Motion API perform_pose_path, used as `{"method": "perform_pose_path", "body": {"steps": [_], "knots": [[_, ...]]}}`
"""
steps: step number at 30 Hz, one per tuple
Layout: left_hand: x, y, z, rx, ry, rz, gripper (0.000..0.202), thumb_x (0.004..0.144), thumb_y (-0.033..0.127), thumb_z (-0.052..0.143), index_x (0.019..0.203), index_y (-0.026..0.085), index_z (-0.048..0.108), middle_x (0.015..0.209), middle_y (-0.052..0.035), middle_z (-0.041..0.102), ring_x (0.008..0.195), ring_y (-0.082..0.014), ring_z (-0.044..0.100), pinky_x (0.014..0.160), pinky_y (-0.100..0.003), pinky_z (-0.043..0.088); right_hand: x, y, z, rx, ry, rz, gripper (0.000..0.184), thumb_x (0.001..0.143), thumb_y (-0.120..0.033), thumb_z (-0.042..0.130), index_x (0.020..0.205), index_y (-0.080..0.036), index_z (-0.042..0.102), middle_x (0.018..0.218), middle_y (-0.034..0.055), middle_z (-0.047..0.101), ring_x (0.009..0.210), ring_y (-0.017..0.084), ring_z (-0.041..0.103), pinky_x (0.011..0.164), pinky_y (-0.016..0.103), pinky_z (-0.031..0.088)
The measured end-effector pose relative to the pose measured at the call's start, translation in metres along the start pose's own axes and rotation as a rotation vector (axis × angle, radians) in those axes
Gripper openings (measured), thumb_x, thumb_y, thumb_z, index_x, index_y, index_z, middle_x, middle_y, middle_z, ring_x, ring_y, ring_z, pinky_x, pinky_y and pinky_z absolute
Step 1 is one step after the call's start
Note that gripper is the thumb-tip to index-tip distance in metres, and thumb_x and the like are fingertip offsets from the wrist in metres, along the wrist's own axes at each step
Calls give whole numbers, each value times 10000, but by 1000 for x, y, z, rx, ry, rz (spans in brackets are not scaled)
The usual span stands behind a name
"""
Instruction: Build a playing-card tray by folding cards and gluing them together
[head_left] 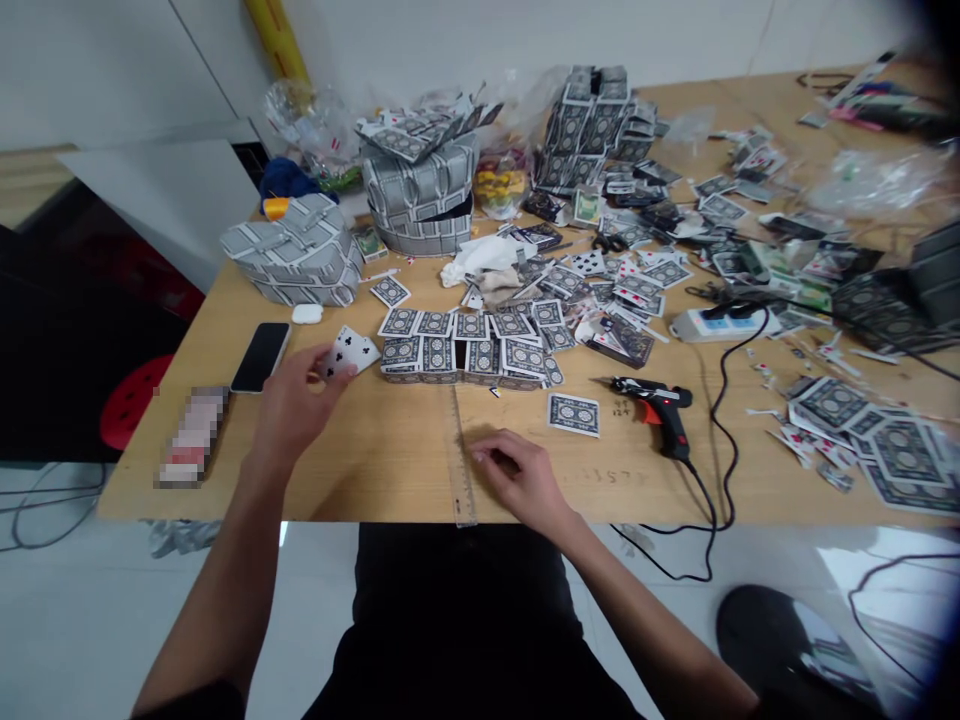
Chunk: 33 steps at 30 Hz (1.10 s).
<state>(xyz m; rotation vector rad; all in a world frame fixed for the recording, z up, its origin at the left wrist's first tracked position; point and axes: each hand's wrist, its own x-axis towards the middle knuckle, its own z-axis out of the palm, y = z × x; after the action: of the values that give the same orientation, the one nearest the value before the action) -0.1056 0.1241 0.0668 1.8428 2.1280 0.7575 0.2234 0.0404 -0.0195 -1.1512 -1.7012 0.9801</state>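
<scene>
Playing card (341, 354), white-faced, black club pips

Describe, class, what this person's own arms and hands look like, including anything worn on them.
The left hand and right hand are bare, with no gloves. Both forearms are uncovered, and no watch or bracelet shows at either wrist. Plain black fabric, apparently a short left sleeve, shows at the lower left edge. No cables or markings can be made out on the arms.
</scene>
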Motion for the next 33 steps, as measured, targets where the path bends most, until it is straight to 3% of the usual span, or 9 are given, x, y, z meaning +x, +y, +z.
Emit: {"method": "perform_pose_path", "body": {"steps": [2,6,8,10,16,22,25,28,33], "knots": [[-26,13,0,-218,-141,-1,590,947,665,640,1280,188,736,1204,-108,785,985,-261,732,895,-379,583,-2,-3,-2,19,20,-38,145,1031,-235,641,1061,-230,783,973,81,798,871,222,749,728,334,578],[-79,37,23,-660,-613,-87,630,1056,683,442,777,181,701,748,-66,737,705,-200,686,710,-319,555,-8,-15,-6,65,49,-49,127,1040,-260,663,1106,-240,770,967,72,788,873,220,741,781,355,591],[-98,47,40,-756,-838,-146,554,1033,663,546,772,186,656,624,-15,656,593,-167,639,622,-286,520,-9,-23,-8,139,34,18,157,1041,-304,683,1168,-247,758,1003,70,788,896,220,744,822,361,604],[-110,56,56,-835,-890,-203,539,1010,691,574,843,184,652,634,3,648,532,-144,610,544,-262,485,-9,-30,-10,242,-4,105,225,1054,-364,674,1243,-258,736,1075,73,789,954,228,752,872,370,613],[-111,63,82,-851,-805,-215,611,938,778,609,781,188,601,602,34,550,475,-113,507,426,-234,415,-5,-35,-11,571,-125,355,376,1094,-536,559,1345,-282,677,1073,48,731,774,181,708,736,355,629],[-112,60,81,-638,-694,-42,497,1041,632,545,812,198,625,664,15,622,589,-141,599,566,-256,490,1,-28,-8,492,-162,434,588,928,-415,813,1440,-274,560,912,-5,706,685,158,663,615,292,591],[-121,59,71,-521,-586,78,303,1085,485,542,1150,230,692,978,-36,766,865,-192,726,791,-313,583,4,-17,-16,394,-86,466,479,913,-411,794,1314,-236,599,929,19,736,675,174,692,612,314,596],[-133,57,65,-345,-499,254,323,1049,424,627,1322,252,656,1326,-110,724,1220,-278,701,1068,-447,566,7,-7,-26,261,2,470,435,901,-363,770,1273,-225,592,918,23,748,662,187,705,603,324,599],[-147,59,70,-92,-488,526,877,830,539,882,1555,216,510,1665,-200,482,1563,-430,432,1277,-636,387,13,-2,-31,-6,-4,326,474,905,-217,705,1373,-236,633,936,35,781,732,209,726,649,324,591]]}}
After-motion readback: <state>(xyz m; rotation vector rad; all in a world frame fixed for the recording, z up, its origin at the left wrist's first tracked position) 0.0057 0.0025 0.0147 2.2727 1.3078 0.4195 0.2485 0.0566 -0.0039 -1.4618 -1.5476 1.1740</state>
